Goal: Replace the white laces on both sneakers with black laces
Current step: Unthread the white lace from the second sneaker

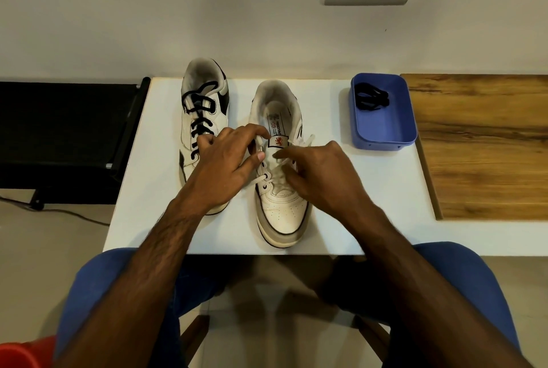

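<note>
Both hands [225, 166] apparently on white lace [277, 167]

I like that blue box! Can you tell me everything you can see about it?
The blue box is a small open tray, plastic by its look, with rounded corners, low walls and no lid. It sits flat on the white table, right of both shoes, beside a wooden board. A bundled black lace lies in its far end. Neither hand touches it.

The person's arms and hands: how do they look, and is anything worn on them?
Both forearms are bare, with visible hair and no sleeves in view. The left hand and right hand wear no gloves, rings or watch. Blue trousers cover the legs below.
</note>
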Action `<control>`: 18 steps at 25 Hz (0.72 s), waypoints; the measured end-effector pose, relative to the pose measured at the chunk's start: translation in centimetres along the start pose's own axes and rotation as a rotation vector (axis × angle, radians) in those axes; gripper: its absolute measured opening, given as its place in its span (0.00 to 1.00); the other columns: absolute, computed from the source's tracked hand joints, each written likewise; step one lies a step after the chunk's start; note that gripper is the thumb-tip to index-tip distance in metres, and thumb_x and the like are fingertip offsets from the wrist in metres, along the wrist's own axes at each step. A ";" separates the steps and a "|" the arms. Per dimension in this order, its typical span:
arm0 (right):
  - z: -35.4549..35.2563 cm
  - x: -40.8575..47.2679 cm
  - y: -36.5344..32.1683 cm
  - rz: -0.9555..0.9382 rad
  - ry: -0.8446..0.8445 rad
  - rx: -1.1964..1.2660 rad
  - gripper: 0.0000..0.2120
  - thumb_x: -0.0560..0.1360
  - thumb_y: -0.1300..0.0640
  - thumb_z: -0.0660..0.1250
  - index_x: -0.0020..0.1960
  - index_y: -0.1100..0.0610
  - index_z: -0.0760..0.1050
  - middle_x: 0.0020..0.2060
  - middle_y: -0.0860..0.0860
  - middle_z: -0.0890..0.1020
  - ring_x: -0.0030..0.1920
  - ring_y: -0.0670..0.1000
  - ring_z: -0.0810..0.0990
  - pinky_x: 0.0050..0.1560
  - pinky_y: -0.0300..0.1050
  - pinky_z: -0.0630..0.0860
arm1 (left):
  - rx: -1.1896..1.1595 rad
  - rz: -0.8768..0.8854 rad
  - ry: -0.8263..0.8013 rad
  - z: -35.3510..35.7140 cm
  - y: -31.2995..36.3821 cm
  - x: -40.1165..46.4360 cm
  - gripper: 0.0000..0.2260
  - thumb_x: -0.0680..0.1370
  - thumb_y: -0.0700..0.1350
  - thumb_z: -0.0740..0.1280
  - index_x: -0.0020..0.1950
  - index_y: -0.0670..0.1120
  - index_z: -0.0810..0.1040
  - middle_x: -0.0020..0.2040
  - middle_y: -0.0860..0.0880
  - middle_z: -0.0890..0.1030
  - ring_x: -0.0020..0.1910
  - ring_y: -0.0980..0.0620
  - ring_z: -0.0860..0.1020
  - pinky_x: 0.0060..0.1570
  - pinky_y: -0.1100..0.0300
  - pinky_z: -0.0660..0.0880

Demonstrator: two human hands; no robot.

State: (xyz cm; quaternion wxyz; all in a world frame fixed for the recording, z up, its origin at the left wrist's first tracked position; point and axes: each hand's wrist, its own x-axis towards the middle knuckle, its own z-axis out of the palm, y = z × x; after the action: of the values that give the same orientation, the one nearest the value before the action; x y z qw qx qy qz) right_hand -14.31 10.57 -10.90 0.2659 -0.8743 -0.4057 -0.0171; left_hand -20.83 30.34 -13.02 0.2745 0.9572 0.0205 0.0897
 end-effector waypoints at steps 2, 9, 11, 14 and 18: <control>1.2 0.0 -0.8 -0.043 -0.070 0.002 0.05 0.75 0.56 0.70 0.51 0.52 0.83 0.35 0.48 0.85 0.36 0.54 0.83 0.47 0.53 0.78 | 0.004 0.003 -0.001 0.1 -0.1 0.0 0.14 0.81 0.55 0.58 0.66 0.57 0.72 0.53 0.61 0.77 0.57 0.57 0.72 0.54 0.55 0.54; -0.6 0.1 1.0 0.077 0.058 -0.021 0.05 0.75 0.53 0.72 0.49 0.53 0.82 0.35 0.48 0.85 0.35 0.51 0.82 0.45 0.50 0.78 | 0.009 -0.001 0.002 0.0 -0.2 0.0 0.14 0.81 0.56 0.58 0.66 0.58 0.71 0.51 0.62 0.76 0.56 0.57 0.72 0.55 0.54 0.55; -0.4 0.0 0.6 0.024 0.035 -0.004 0.06 0.75 0.54 0.72 0.51 0.52 0.83 0.35 0.48 0.85 0.35 0.51 0.82 0.46 0.51 0.78 | 0.006 0.000 0.002 0.0 -0.2 0.0 0.14 0.81 0.56 0.58 0.66 0.58 0.71 0.51 0.62 0.76 0.57 0.57 0.71 0.55 0.54 0.54; 1.2 0.1 -0.3 -0.042 -0.070 0.025 0.07 0.76 0.55 0.71 0.53 0.51 0.83 0.37 0.48 0.86 0.37 0.53 0.84 0.48 0.52 0.78 | -0.003 0.005 -0.003 0.0 -0.1 0.0 0.14 0.81 0.56 0.58 0.66 0.58 0.72 0.52 0.62 0.76 0.58 0.58 0.71 0.55 0.55 0.54; 0.9 0.3 -0.3 -0.027 -0.081 -0.004 0.04 0.75 0.54 0.68 0.48 0.53 0.80 0.35 0.49 0.84 0.36 0.55 0.83 0.47 0.54 0.78 | 0.016 0.003 0.001 -0.1 0.0 0.0 0.14 0.81 0.56 0.57 0.66 0.57 0.72 0.52 0.61 0.76 0.57 0.56 0.72 0.54 0.56 0.53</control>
State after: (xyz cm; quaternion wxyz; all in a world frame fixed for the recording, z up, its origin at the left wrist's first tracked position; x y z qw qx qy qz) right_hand -14.47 11.35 -11.48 0.2471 -0.8692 -0.4280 0.0140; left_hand -20.84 30.37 -12.92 0.2668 0.9593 0.0199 0.0904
